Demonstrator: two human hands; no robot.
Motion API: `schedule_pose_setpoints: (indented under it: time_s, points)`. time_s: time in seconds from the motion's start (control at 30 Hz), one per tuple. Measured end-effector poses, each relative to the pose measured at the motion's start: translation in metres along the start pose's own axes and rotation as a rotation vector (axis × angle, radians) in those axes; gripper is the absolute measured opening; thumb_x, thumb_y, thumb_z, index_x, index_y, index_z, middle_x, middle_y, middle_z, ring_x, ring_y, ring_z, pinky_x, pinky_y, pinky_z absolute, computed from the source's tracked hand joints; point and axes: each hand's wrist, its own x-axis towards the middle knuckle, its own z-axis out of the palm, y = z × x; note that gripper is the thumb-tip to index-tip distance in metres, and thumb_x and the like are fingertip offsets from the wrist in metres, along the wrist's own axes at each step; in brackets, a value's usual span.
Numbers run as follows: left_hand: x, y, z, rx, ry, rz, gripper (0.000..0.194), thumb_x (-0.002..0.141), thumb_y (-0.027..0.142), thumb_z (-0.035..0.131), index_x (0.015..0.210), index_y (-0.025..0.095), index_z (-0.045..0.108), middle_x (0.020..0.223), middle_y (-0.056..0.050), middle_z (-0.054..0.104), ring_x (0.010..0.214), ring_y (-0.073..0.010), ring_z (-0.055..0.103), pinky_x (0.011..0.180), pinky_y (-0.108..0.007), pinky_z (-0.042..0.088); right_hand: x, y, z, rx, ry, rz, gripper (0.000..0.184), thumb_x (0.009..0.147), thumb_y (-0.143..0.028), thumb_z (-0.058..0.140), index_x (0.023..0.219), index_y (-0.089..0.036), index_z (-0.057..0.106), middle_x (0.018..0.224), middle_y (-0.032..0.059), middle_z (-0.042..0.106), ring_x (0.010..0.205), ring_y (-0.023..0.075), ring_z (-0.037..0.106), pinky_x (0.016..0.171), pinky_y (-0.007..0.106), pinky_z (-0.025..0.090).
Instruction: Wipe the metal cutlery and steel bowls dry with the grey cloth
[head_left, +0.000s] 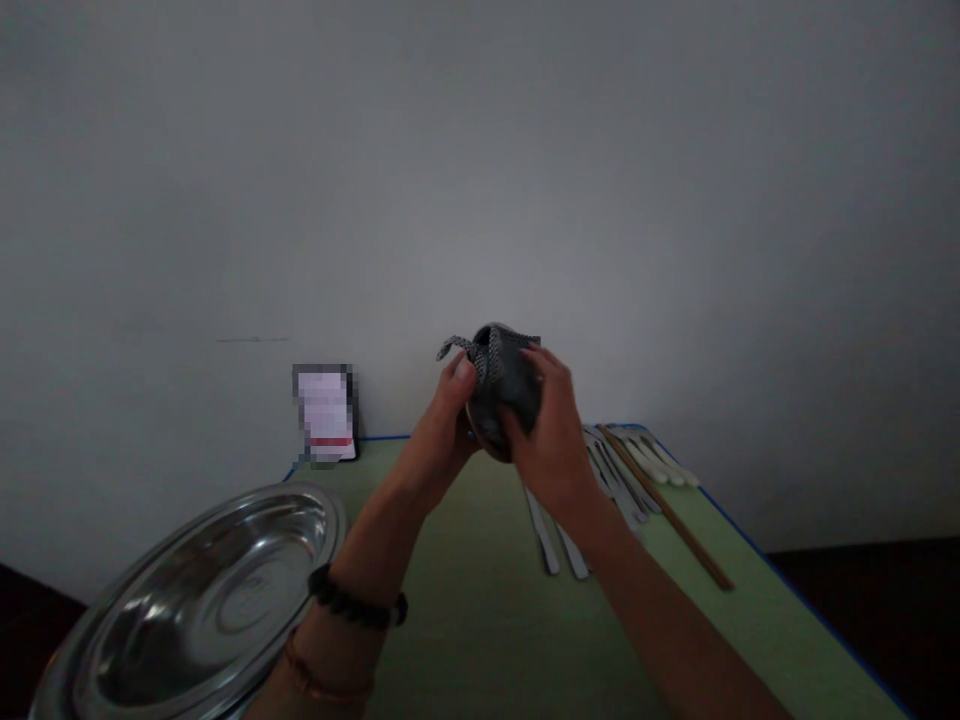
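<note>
Held up above the far part of the table is a dark grey shoe [517, 385] with black-and-white patterned laces [493, 355]. A loose lace end sticks out to the left. My left hand [442, 420] grips its left side, thumb up near the laces. On the other side my right hand [551, 430] is closed round it, with the fingers spread over the dark surface. The underside of the shoe is partly hidden behind both hands.
Large steel basins [247, 590] sit at the left of the green table [465, 620]. A phone [326, 415] leans on the wall. Metal cutlery [611, 475], a brown chopstick [675, 515] and several white-handled utensils [660, 460] lie at the right.
</note>
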Motion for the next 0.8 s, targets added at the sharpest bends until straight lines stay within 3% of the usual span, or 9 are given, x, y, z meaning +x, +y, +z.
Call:
schedule_pose_setpoints:
  time_s: [0.07, 0.17, 0.27, 0.37, 0.47, 0.63, 0.73, 0.8]
  points:
    - [-0.001, 0.001, 0.004, -0.02, -0.016, 0.007, 0.048, 0.085, 0.056, 0.045, 0.121, 0.024, 0.053, 0.114, -0.006, 0.064, 0.11, -0.0285, 0.054, 0.082, -0.037, 0.049, 0.003, 0.0, -0.007, -0.082, 0.067, -0.02, 0.03, 0.081, -0.018, 0.052, 0.111, -0.022, 0.05, 0.117, 0.011, 0.05, 0.116, 0.0231, 0.046, 0.099, 0.044, 0.041]
    - [-0.001, 0.002, 0.006, -0.025, -0.031, -0.005, 0.052, 0.082, 0.061, 0.044, 0.111, 0.022, 0.06, 0.108, -0.006, 0.066, 0.108, -0.0301, 0.056, 0.078, -0.038, 0.05, 0.009, 0.003, -0.018, -0.142, -0.146, -0.113, 0.015, 0.082, -0.018, 0.052, 0.094, -0.021, 0.06, 0.099, 0.008, 0.058, 0.1, 0.0224, 0.054, 0.09, 0.042, 0.046]
    - [-0.002, 0.004, 0.004, -0.003, 0.009, 0.001, 0.048, 0.082, 0.059, 0.046, 0.113, 0.024, 0.059, 0.108, -0.005, 0.066, 0.103, -0.0299, 0.058, 0.072, -0.037, 0.052, 0.012, 0.007, -0.028, -0.116, -0.415, -0.176, 0.029, 0.083, -0.014, 0.046, 0.107, -0.021, 0.061, 0.114, 0.0085, 0.06, 0.11, 0.022, 0.053, 0.097, 0.044, 0.042]
    - [-0.002, 0.005, 0.001, 0.004, 0.023, 0.007, 0.047, 0.083, 0.058, 0.046, 0.115, 0.025, 0.058, 0.107, -0.006, 0.066, 0.1, -0.0295, 0.06, 0.071, -0.037, 0.052, 0.013, 0.011, -0.036, -0.078, -0.576, -0.167, 0.037, 0.085, -0.02, 0.047, 0.12, -0.021, 0.057, 0.13, 0.0091, 0.054, 0.124, 0.0227, 0.046, 0.105, 0.047, 0.034]
    - [-0.001, 0.004, 0.0, -0.001, -0.001, -0.02, 0.048, 0.083, 0.058, 0.046, 0.112, 0.023, 0.061, 0.105, -0.006, 0.067, 0.101, -0.0304, 0.06, 0.073, -0.039, 0.052, 0.012, 0.012, -0.043, -0.064, -0.633, -0.132, 0.036, 0.085, -0.028, 0.049, 0.12, -0.021, 0.058, 0.132, 0.0088, 0.052, 0.126, 0.0233, 0.044, 0.107, 0.047, 0.033]
    - [0.001, -0.001, 0.003, -0.044, 0.0, -0.015, 0.045, 0.084, 0.056, 0.046, 0.107, 0.022, 0.065, 0.104, -0.005, 0.069, 0.107, -0.03, 0.057, 0.081, -0.039, 0.05, 0.013, 0.009, -0.053, -0.125, -0.743, -0.117, 0.045, 0.074, -0.014, 0.055, 0.119, -0.019, 0.058, 0.132, 0.0089, 0.053, 0.122, 0.0234, 0.049, 0.104, 0.042, 0.037]
    - [0.002, -0.004, 0.002, -0.053, 0.015, -0.011, 0.045, 0.085, 0.055, 0.045, 0.103, 0.02, 0.067, 0.103, -0.005, 0.07, 0.11, -0.0296, 0.056, 0.085, -0.039, 0.048, 0.017, 0.006, -0.055, -0.147, -0.696, -0.036, 0.032, 0.075, -0.011, 0.051, 0.102, -0.022, 0.065, 0.106, 0.005, 0.068, 0.099, 0.0217, 0.062, 0.09, 0.039, 0.046]
    - [0.003, -0.006, 0.001, -0.053, 0.02, -0.017, 0.045, 0.086, 0.055, 0.044, 0.104, 0.02, 0.066, 0.104, -0.006, 0.07, 0.111, -0.029, 0.056, 0.087, -0.038, 0.047, 0.021, 0.005, -0.055, -0.076, -0.636, 0.077, 0.023, 0.078, -0.014, 0.048, 0.093, -0.022, 0.064, 0.088, 0.0031, 0.071, 0.08, 0.0186, 0.065, 0.076, 0.034, 0.048]
